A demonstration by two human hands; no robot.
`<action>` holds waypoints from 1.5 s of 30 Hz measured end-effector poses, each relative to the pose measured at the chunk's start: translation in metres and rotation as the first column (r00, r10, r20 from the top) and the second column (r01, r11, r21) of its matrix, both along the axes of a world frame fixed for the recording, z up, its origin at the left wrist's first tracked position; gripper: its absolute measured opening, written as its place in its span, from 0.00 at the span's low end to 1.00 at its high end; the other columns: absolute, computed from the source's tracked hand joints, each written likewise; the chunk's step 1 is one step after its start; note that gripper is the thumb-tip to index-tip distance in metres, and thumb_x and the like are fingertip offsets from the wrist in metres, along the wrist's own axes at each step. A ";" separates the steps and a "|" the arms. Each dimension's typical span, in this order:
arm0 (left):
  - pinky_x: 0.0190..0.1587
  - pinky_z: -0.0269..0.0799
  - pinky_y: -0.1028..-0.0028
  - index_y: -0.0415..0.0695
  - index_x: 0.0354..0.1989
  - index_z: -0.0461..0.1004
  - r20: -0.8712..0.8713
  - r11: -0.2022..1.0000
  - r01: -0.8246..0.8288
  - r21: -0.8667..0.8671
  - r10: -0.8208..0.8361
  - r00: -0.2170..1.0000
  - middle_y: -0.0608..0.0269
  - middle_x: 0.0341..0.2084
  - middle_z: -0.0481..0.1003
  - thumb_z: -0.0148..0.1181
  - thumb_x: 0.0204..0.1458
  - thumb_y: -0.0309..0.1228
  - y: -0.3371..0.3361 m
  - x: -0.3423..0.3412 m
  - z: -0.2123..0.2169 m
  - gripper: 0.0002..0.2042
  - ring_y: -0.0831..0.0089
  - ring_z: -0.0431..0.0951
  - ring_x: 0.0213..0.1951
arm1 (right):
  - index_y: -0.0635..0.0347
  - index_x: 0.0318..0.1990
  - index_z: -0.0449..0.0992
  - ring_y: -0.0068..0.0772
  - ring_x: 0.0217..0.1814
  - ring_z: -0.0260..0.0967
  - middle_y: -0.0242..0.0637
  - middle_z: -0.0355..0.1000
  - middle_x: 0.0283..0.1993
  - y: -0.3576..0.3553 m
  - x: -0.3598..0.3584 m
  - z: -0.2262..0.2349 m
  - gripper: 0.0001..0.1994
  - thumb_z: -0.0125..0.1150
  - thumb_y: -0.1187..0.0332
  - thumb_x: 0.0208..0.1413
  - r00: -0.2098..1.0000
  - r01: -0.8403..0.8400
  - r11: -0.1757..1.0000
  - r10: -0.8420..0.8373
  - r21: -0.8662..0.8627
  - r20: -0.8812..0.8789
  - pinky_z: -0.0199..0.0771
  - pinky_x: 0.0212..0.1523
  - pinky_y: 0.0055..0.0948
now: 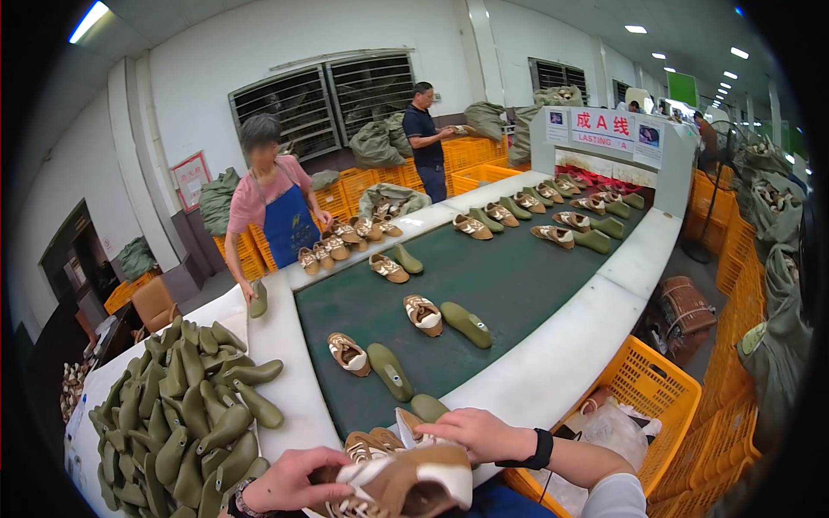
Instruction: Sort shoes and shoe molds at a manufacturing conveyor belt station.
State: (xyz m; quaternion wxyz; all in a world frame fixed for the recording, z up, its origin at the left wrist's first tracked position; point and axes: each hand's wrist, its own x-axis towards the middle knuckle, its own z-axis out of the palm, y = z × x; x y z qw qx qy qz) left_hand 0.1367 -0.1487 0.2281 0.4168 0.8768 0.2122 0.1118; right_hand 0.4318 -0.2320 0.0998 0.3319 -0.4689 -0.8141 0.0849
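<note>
Close in front of me, several brown-and-white sneaker uppers (440, 457) are bunched between my hands at the near end of the belt. My left hand (298, 483) is closed around the edge of one, with a band on the wrist. My right hand (479, 434), below a black wristband, pinches the white part of a sneaker upper from the other side. The lower part of the bunch is cut off by the picture's edge. Just beyond it lies a green shoe last (428, 407), partly hidden. Farther up, sneaker uppers (348, 354) and green lasts (390, 371) lie in pairs.
Left of me is a big heap of green lasts (186, 414). A co-worker in a blue apron (290, 223) holds a last beside a row of uppers (345, 235). Another person (423, 138) stands behind. The green belt (509, 285) has white borders; an orange crate (656, 380) stands right.
</note>
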 end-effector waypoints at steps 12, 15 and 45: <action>0.34 0.72 0.78 0.40 0.40 0.73 -0.063 0.992 0.073 0.099 -0.067 0.996 0.64 0.25 0.75 0.67 0.43 0.28 0.041 0.071 -0.019 0.15 0.80 0.74 0.28 | 0.62 0.52 0.67 0.48 0.45 0.71 0.50 0.72 0.44 -0.021 0.207 -0.171 0.26 0.61 0.59 0.46 0.677 0.492 0.446 -0.736 -0.748 0.007 0.70 0.47 0.34; 0.30 0.70 0.74 0.44 0.43 0.73 -0.133 0.959 0.233 0.163 -0.213 0.968 0.59 0.23 0.73 0.65 0.44 0.30 0.046 0.122 -0.021 0.16 0.71 0.73 0.23 | 0.64 0.51 0.68 0.49 0.46 0.70 0.52 0.72 0.43 -0.022 0.208 -0.164 0.26 0.59 0.56 0.47 0.646 0.665 0.397 -0.731 -0.633 0.220 0.70 0.47 0.36; 0.63 0.51 0.62 0.35 0.61 0.53 0.008 0.826 -0.553 0.108 0.556 0.831 0.42 0.57 0.58 0.63 0.45 0.36 0.028 -0.040 -0.216 0.36 0.52 0.56 0.61 | 0.61 0.63 0.53 0.55 0.51 0.64 0.53 0.64 0.52 -0.003 -0.005 -0.162 0.40 0.63 0.55 0.44 0.861 0.310 0.784 -0.471 -0.538 -0.190 0.66 0.50 0.40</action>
